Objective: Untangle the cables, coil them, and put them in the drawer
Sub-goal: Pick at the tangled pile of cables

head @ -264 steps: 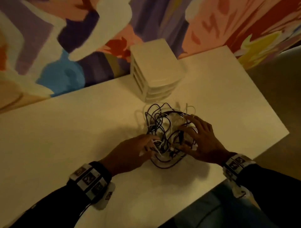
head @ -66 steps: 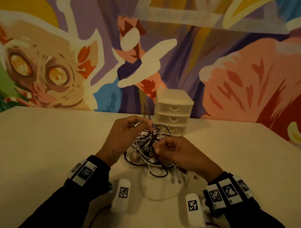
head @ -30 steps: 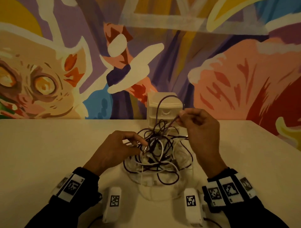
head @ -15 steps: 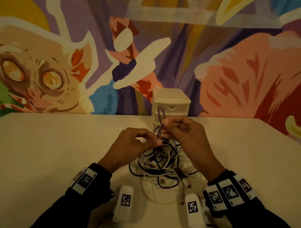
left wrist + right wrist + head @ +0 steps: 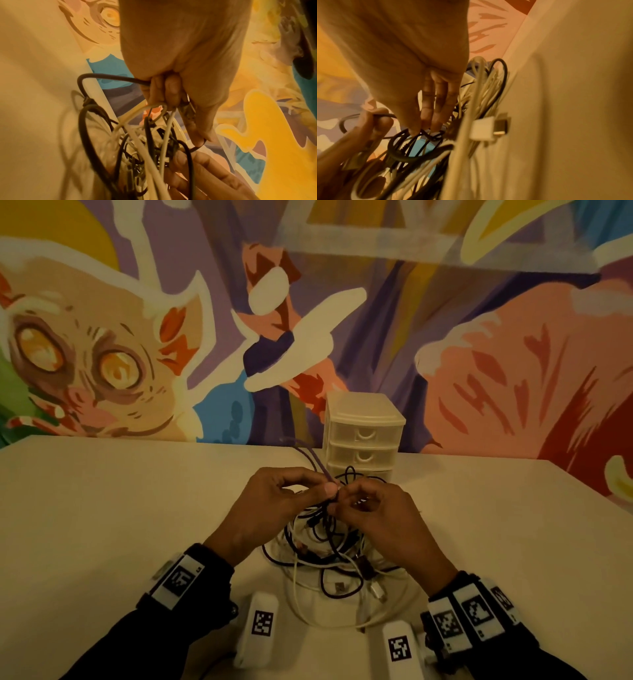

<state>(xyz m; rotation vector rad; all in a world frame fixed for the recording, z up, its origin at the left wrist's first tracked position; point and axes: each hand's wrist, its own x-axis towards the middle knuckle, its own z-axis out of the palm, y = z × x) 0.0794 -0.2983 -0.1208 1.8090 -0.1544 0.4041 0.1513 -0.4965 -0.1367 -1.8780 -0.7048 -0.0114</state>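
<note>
Cable tangle (image 5: 329, 556): dark and white cables knotted together, resting on the table just in front of the drawer unit, its top lifted between the two hands.
Purple cable (image 5: 317, 462): a loop stood up from the pinch point, leaning towards the wall.
Left hand (image 5: 274, 505): thumb and forefinger pinched the purple cable at the top of the tangle; in the wrist view the curled fingers (image 5: 169, 89) also held dark and white strands.
Right hand (image 5: 373, 518): fingers curled into the tangle beside the left thumb, fingertips (image 5: 426, 121) hooked on thin black loops.
White USB plug (image 5: 483, 128): lay at the tangle's right edge on the table.
Drawer unit (image 5: 363, 436): small white three-drawer unit against the mural wall, the visible drawers closed.
Table (image 5: 120, 508): pale top.
</note>
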